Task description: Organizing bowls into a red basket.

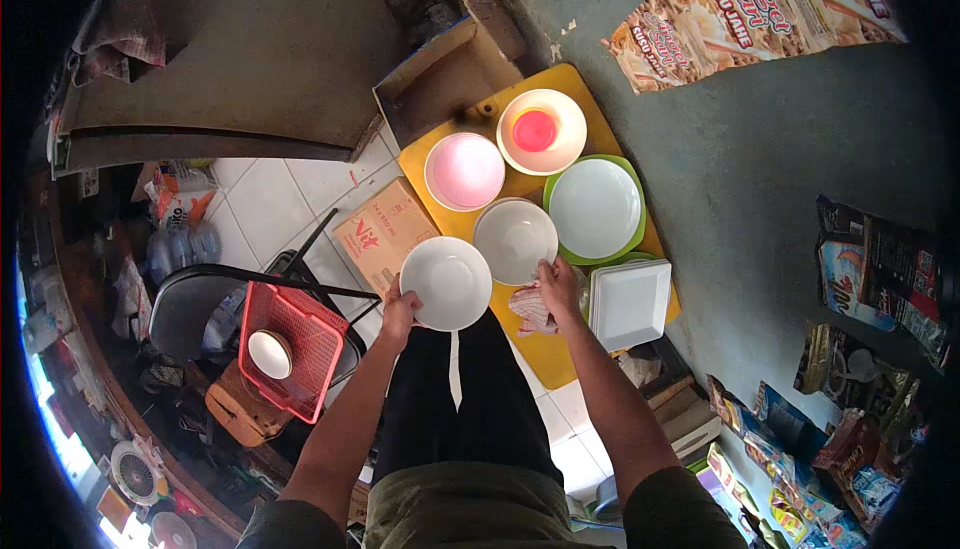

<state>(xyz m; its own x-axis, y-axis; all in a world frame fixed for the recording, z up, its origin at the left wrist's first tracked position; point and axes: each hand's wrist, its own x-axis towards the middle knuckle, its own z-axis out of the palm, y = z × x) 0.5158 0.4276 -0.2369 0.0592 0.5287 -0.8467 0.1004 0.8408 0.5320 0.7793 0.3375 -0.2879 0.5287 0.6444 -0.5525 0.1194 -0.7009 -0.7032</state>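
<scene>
My left hand [400,313] grips a white bowl [446,283] by its rim, thumb over the edge, in front of my body. The bowl looks bare inside. My right hand [559,292] pinches the near right rim of another white bowl [514,240] at the yellow table [551,367]. A second rim shows behind that bowl, so it appears stacked. Below my right palm bunches a red-and-white striped cloth [534,312]; whether the fingers also hold it is hidden. Beyond are a pink-lit bowl [464,172] and a pale bowl with a red inside base [541,132].
White round plates [595,208] sit on a green tray [637,238]. White rectangular dishes [630,304] are stacked nearby. A cardboard carton [385,234] stands left of the table. A red plastic basket [292,313] holds small bowls [270,354] by a black folding chair [195,279]. A wall [720,174] borders the right.
</scene>
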